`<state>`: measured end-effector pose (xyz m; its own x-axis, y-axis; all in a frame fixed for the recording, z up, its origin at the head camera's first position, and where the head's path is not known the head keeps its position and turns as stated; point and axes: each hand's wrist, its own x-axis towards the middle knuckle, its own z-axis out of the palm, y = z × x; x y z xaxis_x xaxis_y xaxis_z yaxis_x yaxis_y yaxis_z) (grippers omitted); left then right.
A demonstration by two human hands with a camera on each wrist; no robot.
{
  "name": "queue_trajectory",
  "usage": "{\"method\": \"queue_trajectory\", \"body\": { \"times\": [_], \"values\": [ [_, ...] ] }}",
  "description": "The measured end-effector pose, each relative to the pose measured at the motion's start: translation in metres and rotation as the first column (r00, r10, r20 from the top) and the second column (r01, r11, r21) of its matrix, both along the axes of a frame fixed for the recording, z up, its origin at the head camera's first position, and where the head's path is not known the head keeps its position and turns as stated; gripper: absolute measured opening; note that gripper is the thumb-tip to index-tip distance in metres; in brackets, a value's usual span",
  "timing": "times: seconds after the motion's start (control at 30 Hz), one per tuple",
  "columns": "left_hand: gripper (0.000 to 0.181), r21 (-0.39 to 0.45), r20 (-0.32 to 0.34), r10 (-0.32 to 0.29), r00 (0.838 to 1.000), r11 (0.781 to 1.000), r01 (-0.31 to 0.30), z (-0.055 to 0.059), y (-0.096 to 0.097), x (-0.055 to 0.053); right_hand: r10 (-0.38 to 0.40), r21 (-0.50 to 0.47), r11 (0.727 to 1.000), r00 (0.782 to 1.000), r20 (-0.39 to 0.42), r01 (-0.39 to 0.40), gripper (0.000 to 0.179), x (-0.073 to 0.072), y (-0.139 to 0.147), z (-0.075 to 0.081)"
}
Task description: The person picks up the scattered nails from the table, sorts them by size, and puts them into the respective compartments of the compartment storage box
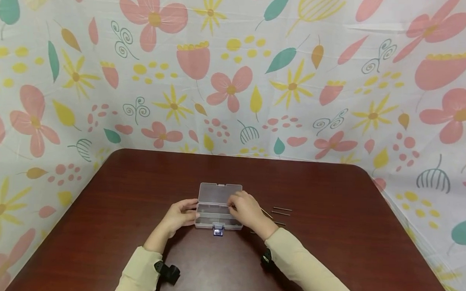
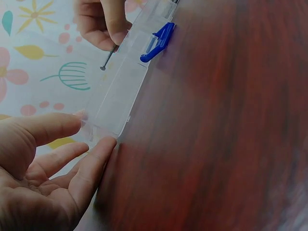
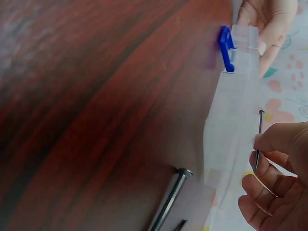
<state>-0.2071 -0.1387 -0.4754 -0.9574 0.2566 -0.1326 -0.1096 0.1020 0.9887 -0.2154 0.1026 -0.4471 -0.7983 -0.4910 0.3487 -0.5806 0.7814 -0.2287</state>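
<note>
A clear plastic compartment box (image 1: 206, 225) stands on the table with its lid (image 1: 217, 193) raised at the back and its blue latch (image 1: 218, 232) hanging at the front. My left hand (image 1: 181, 216) holds the box's left end between thumb and fingers. Over the right part of the box, my right hand (image 1: 247, 209) pinches a thin nail (image 3: 261, 126) between thumb and fingertips. In the left wrist view, that nail's head end (image 2: 107, 60) shows above the compartments. Small contents of the compartments are too faint to tell.
Several loose nails (image 1: 282, 209) lie on the brown table (image 1: 329, 251) right of the box, one of them brass-coloured (image 1: 267, 213). A larger nail (image 3: 169, 199) shows close up in the right wrist view. A floral cloth (image 1: 236, 55) hangs behind the table.
</note>
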Motion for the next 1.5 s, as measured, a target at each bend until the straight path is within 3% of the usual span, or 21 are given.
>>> {"method": "queue_trajectory", "body": {
  "times": [0.3, 0.67, 0.97, 1.27, 1.5],
  "values": [
    [0.053, -0.020, -0.005, -0.019, 1.000, 1.000, 0.019, 0.000, 0.003, 0.000, -0.010, 0.032, 0.999, 1.000, 0.001, 0.010, 0.003, 0.001, 0.001, -0.005],
    [0.051, -0.030, 0.002, 0.004, 1.000, 1.000, -0.004, 0.001, 0.001, -0.002, 0.020, 0.001, 1.000, 1.000, -0.014, -0.020, 0.005, 0.007, 0.015, 0.011],
    [0.051, -0.046, -0.004, 0.012, 1.000, 0.999, -0.012, 0.003, -0.002, -0.001, 0.045, 0.027, 0.999, 0.999, -0.027, -0.044, 0.008, 0.022, 0.040, 0.024],
    [0.050, -0.051, 0.003, 0.022, 1.000, 0.998, -0.022, 0.001, -0.001, 0.000, 0.063, 0.070, 0.996, 0.998, -0.004, -0.062, 0.010, 0.037, 0.065, 0.019],
    [0.049, -0.045, 0.004, 0.015, 1.000, 0.999, -0.015, 0.003, 0.002, 0.001, 0.040, 0.115, 0.992, 0.996, 0.079, -0.049, 0.013, 0.050, 0.081, 0.014]
  ]
}}
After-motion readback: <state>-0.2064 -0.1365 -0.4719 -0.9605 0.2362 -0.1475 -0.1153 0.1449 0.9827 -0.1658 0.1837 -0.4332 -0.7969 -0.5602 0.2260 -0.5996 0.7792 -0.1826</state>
